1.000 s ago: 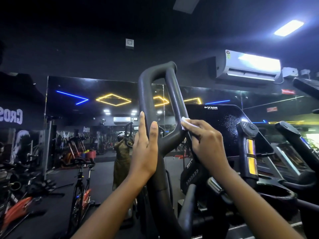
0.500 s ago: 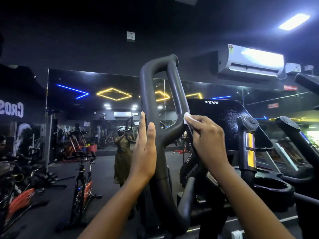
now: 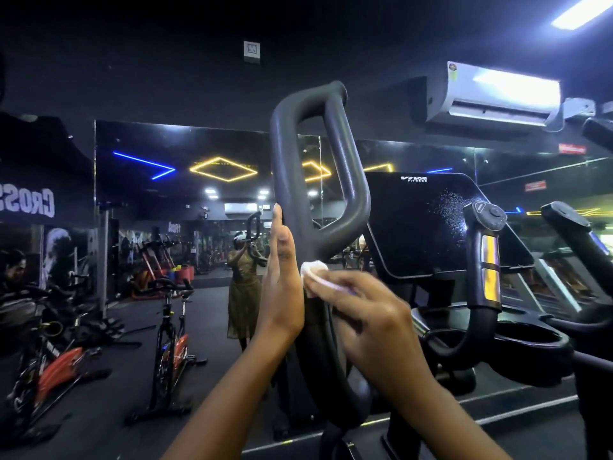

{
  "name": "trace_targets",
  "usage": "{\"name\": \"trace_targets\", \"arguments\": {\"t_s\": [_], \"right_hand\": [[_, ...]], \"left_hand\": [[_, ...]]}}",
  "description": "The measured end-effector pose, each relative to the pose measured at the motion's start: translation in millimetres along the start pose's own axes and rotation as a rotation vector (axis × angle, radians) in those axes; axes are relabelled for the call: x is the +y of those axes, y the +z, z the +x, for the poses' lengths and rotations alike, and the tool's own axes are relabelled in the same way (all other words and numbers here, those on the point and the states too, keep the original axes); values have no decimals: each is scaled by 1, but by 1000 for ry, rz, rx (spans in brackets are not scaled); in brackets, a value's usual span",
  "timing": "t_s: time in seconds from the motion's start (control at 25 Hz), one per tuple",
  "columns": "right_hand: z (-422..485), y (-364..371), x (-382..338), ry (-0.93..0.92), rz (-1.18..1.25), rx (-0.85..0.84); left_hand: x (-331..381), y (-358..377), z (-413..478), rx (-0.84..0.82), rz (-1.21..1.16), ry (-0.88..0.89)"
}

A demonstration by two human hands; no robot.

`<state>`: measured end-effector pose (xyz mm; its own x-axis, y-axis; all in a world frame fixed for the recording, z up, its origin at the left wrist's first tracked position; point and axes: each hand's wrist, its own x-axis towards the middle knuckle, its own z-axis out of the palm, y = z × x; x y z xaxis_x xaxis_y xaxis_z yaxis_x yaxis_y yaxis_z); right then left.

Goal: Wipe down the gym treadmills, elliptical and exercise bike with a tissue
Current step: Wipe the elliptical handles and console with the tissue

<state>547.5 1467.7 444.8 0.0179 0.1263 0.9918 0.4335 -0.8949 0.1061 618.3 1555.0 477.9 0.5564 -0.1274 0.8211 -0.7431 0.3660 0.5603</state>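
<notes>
A black looped handle [image 3: 348,180] of the elliptical rises in front of me at the centre. My left hand [image 3: 283,287] lies flat against the left side of its stem, fingers straight and pointing up. My right hand [image 3: 365,313] pinches a small white tissue [image 3: 313,270] and presses it on the stem just below the loop, right beside my left hand. The elliptical's dark console screen [image 3: 421,224] stands behind to the right, with white speckles on its right part.
A second handle with yellow grip plates [image 3: 487,260] and a cup holder [image 3: 530,340] sit to the right. Exercise bikes [image 3: 172,343] stand on the dark floor at left. A wall mirror [image 3: 199,194] ahead reflects a person. An air conditioner [image 3: 497,94] hangs upper right.
My right hand with the tissue has slid down from the loop's right bar to the stem beside my left hand. The view has shifted slightly.
</notes>
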Motion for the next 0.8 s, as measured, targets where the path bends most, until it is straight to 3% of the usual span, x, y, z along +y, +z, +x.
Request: {"name": "trace_targets", "arguments": {"t_s": [0.2,0.44,0.6,0.8], "right_hand": [[62,14,18,-123,-120,-113],[11,-1,5,-192,-49,-164],[-12,-14,4,-82,55,-115],[27,-11,43,267,-22,112]], "left_hand": [[-1,-2,1,-17,20,7],[2,-12,-9,-44,64,-12],[6,-5,-18,-65,107,17],[10,1,-21,-47,128,7]]}}
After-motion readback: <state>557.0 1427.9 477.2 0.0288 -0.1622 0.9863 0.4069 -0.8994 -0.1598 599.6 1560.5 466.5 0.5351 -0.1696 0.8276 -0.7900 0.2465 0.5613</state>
